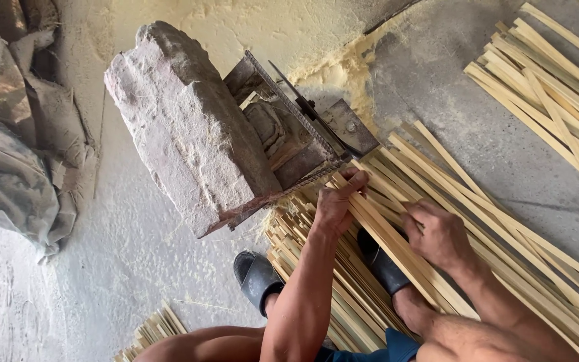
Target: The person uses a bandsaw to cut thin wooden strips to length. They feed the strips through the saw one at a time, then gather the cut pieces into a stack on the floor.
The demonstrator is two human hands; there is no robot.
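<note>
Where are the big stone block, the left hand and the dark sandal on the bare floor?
stone block (pixel 182 127), head view, middle of its broad pale face.
left hand (pixel 336 204), head view, back of the hand, gripping bamboo strips (pixel 397 245).
dark sandal (pixel 254 273), head view, toe strap.

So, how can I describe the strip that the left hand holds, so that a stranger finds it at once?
Start at the big pinkish stone block on the metal stand. Below its right edge, the left hand pinches one pale strip. Unlike the loose strips around it, its end points into the stand.
</note>
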